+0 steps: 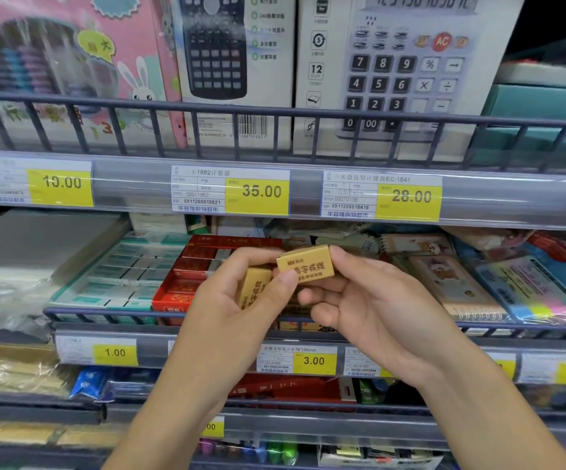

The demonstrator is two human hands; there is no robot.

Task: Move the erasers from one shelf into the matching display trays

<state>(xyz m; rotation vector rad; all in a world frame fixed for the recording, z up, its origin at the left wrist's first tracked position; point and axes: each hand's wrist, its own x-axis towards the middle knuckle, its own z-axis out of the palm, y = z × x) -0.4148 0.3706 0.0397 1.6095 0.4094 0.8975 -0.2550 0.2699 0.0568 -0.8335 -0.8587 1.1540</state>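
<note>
Both hands are raised in front of the middle shelf. My left hand point(230, 300) holds a yellow boxed eraser point(253, 286) upright in its palm, and its thumb also presses on a second yellow eraser point(307, 264). My right hand point(369, 300) grips that second eraser from the right and from below. Behind the hands stands a red display tray point(186, 276) with red-sleeved erasers. To its left is a teal tray point(122, 269) filled with white and teal erasers. A yellow tray lies mostly hidden beneath my hands.
A wire rail point(105, 313) runs along the shelf front with price tags below. Notebooks point(451, 283) and sticky notes point(539, 293) lie to the right. Calculator boxes point(393, 69) stand on the upper shelf. Clear plastic bags point(7, 273) fill the left.
</note>
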